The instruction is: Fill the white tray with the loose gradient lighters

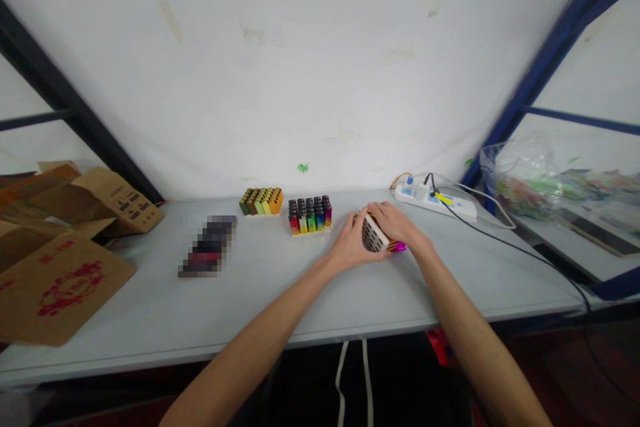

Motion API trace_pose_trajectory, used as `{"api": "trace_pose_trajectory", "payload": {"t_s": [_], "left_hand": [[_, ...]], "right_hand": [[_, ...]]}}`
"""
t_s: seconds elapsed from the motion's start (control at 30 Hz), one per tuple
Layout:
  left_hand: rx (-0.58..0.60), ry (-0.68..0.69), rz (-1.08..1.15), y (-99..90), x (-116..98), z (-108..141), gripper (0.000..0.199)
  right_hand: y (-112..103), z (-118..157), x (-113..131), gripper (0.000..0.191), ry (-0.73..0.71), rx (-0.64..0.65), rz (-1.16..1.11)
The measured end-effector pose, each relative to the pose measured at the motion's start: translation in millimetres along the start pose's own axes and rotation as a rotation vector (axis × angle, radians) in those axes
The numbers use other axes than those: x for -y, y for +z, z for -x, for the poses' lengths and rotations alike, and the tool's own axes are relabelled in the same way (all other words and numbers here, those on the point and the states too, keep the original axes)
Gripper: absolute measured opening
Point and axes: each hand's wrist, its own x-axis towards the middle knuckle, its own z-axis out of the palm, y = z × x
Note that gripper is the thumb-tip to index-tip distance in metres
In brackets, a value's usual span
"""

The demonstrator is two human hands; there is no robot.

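Observation:
My left hand (349, 243) is wrapped round the left side of a white lighter tray (375, 238). The tray is tipped on its side, so its slotted bottom faces me. My right hand (397, 221) is closed over the other side, on the shiny orange and purple lighters (397, 247) in it. My fingers hide most of these lighters. To the left stands a tray of rainbow-coloured lighters (310, 215) with black tops. Beside it, farther left, is another tray of lighters (261, 201) in green, yellow and orange.
A white power strip (435, 200) with plugged-in cables lies behind my right hand. A blurred-out dark object (209, 247) rests on the grey table (270, 300). Cardboard boxes (75, 280) crowd the left end. A clear plastic bag (525, 170) is at the right.

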Motion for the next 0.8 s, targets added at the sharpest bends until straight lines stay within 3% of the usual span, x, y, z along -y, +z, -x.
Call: {"api": "trace_pose_trajectory", "payload": {"t_s": [0.23,0.47,0.8], "left_hand": [[0.013,0.001,-0.012,-3.5,-1.2,1.2,0.114],[0.032,-0.01,-0.006,-7.4,-4.1,1.9,0.114],[0.032,-0.032,0.011,-8.8,-3.6,1.9,0.113]], "right_hand": [[7.7,-4.3,-24.5,0.026,-0.108,0.054,0.101],[-0.7,0.1,-41.6,0.026,-0.003,0.02,0.001],[-2.6,2.9,-40.2,0.038,0.185,-0.08,-0.234]]}}
